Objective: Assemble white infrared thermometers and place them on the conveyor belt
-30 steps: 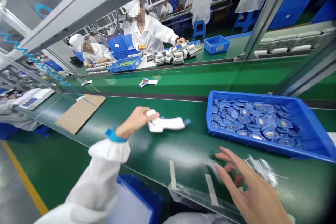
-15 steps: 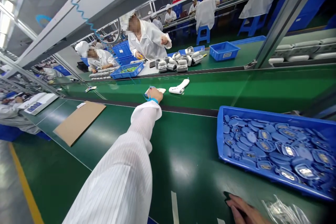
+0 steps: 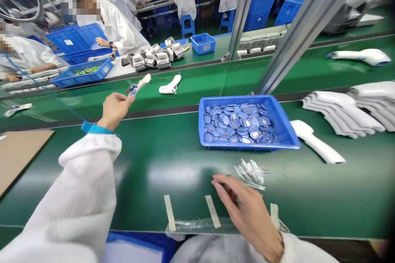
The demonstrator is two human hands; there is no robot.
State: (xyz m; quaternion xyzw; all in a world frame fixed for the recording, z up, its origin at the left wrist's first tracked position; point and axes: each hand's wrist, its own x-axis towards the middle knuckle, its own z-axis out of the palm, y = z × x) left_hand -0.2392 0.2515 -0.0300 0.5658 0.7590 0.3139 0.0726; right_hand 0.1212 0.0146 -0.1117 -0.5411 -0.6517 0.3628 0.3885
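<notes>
My left hand is raised over the green bench and is closed on a white handheld device shell with a blue part at its near end. Another white shell lies on the green conveyor belt just beyond it. My right hand rests palm down near the front edge of the bench, fingers stretched out, holding nothing. Its fingertips lie close to a small heap of clear plastic bags. A blue tray full of small blue parts stands behind the bags.
White device shells lie stacked at the right, with one loose shell beside the tray. A brown cardboard sheet lies at the left. Tape strips hold a clear bag at the front edge. Co-workers in white coats sit across the belt.
My left hand set a shell on the belt, took another from it and drew back towards me. The view swung right, and my right hand now lies flat by the bags.
</notes>
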